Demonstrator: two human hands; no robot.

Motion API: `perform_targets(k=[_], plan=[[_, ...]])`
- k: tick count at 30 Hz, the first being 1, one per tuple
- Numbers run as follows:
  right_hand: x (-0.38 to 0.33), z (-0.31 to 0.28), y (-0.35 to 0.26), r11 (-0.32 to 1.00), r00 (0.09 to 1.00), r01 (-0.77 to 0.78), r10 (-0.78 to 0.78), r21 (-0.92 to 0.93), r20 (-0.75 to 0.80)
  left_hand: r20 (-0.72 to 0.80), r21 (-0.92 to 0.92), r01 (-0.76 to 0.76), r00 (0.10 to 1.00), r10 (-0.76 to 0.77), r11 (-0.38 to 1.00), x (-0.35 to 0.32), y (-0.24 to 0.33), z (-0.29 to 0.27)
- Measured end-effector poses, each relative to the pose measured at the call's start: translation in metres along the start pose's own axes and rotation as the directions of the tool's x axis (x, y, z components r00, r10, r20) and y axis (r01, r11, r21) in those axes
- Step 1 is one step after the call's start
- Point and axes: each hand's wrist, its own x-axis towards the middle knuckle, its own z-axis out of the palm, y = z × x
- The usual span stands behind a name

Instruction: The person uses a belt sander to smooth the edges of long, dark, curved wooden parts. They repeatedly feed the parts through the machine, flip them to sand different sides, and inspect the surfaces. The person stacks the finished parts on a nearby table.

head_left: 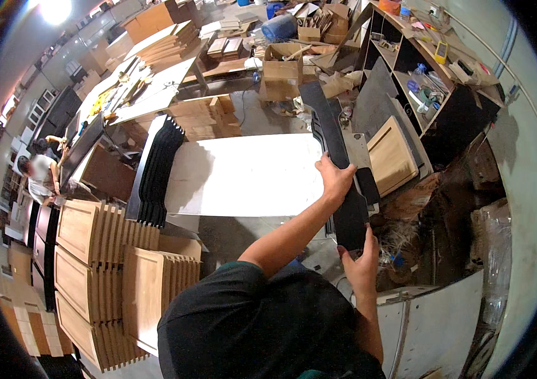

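Observation:
A long dark board (350, 218) with a shaped edge lies across the right end of the white worktable (243, 174). My left hand (335, 179) grips it near its middle, the thumb and fingers closed about its left edge. At the near end, my right hand (362, 264) is closed on the board's corner, with the thumb on one side and fingers on the other. Part of another dark piece shows under the board's left edge. A stack of similar black boards with notched ends (160, 170) stands at the table's left end.
Stacks of pale wooden cabinet doors (79, 230) stand at the lower left. A framed wooden panel (393, 155) leans at the right, below a cluttered shelf unit (445, 95). Cardboard boxes (281, 71) sit beyond the table. A person (42, 174) is at the far left.

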Motion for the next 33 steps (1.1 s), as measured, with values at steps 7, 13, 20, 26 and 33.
perform_targets(k=[7,13,20,26,33], plan=[[0.048,0.010,-0.008,0.995,0.998,-0.020,0.025,-0.097,0.050,0.008,-0.053,-0.009,1.000,0.010,0.999,0.031,-0.012,0.009],[0.067,0.010,0.016,0.911,0.992,-0.085,0.115,0.404,-0.053,0.316,-0.655,0.181,0.947,0.048,0.734,0.034,0.036,-0.004],[0.058,-0.020,0.037,0.012,0.925,-0.373,-0.071,0.928,0.373,0.720,-0.672,0.524,0.628,0.296,0.523,0.014,0.122,-0.002],[0.034,-0.028,0.042,-0.155,0.845,-0.386,-0.454,0.910,0.281,0.592,-0.753,0.268,0.676,0.440,0.601,-0.032,0.152,0.007],[0.007,-0.058,0.043,0.098,0.946,-0.249,-0.188,0.964,0.263,0.588,-0.768,0.199,0.597,0.546,0.609,-0.070,0.180,-0.006]])
